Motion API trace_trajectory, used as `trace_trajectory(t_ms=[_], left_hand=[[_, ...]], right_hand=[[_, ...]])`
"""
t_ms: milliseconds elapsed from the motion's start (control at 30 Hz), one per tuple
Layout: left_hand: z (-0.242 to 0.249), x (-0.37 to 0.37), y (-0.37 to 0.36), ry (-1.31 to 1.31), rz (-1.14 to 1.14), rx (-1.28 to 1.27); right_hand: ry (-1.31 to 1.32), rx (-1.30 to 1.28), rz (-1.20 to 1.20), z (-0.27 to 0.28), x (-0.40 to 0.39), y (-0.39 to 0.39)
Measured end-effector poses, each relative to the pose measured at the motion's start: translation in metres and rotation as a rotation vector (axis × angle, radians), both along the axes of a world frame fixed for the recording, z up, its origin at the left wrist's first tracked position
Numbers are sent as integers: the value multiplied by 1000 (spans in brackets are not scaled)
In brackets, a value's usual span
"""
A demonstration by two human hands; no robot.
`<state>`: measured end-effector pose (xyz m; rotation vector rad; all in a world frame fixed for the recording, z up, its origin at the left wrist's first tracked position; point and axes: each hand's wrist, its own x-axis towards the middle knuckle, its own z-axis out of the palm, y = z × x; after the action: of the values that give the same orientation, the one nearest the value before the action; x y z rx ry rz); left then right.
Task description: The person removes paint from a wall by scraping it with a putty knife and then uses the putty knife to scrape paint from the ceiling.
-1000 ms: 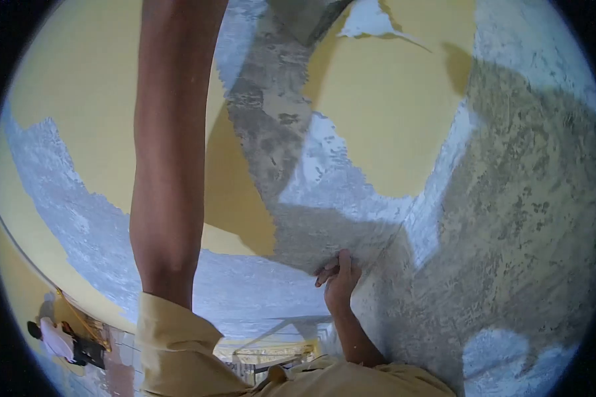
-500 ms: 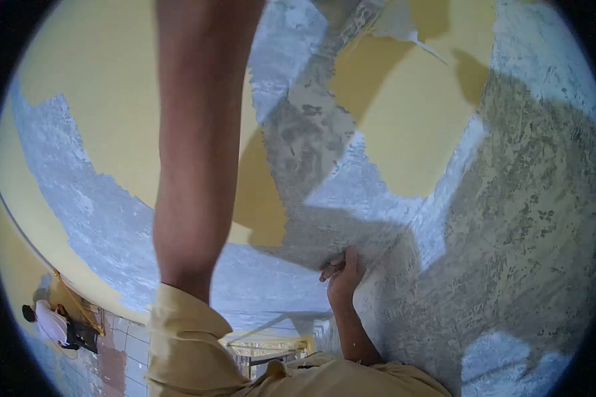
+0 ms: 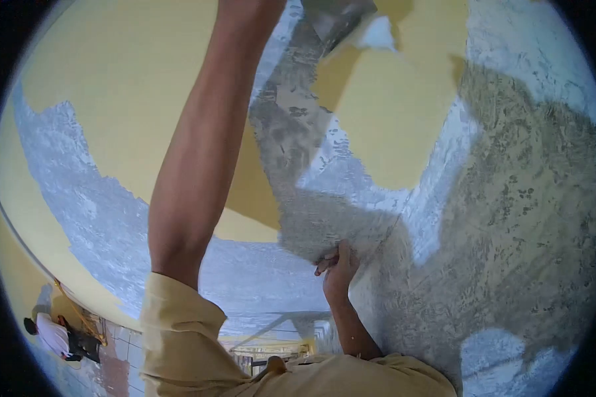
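My left forearm rises from a tan sleeve (image 3: 179,317) to the top edge, where my left hand passes out of view. To its right, a grey, blurred flat blade (image 3: 338,23) lies against the wall, beside a patch of white paste (image 3: 379,33) on yellow paint (image 3: 384,126). Its handle is hidden. Lower down, my right hand (image 3: 339,268) is close to the grey plastered wall. One finger points up while the others are loosely bent and apart, with nothing visible in them.
Rough grey plaster (image 3: 510,198) covers the right side, and a yellow area (image 3: 106,86) with ragged edges fills the upper left. A person (image 3: 56,336) in a light top is at the far lower left, near floor tiles (image 3: 122,351). A bright opening (image 3: 265,351) shows at the bottom.
My left forearm now leans further right at the top. The blade and white paste have shifted left and look different in shape. My right hand keeps its pose.
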<state>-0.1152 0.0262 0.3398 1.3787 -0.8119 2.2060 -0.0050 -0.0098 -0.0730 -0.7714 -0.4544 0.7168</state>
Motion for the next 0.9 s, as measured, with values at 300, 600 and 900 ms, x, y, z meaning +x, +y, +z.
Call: trace_trajectory(t_ms=[300,600,900], left_hand=[[-9,-39,-27,-167,38,92],[-21,-12,52,287,-674,263],[-49,-74,18,256,114,-5]], right_hand=[[-100,52,14,6,0,11],[-5,92,34,-2,1,12],[-57,86,79,-4,4,11]])
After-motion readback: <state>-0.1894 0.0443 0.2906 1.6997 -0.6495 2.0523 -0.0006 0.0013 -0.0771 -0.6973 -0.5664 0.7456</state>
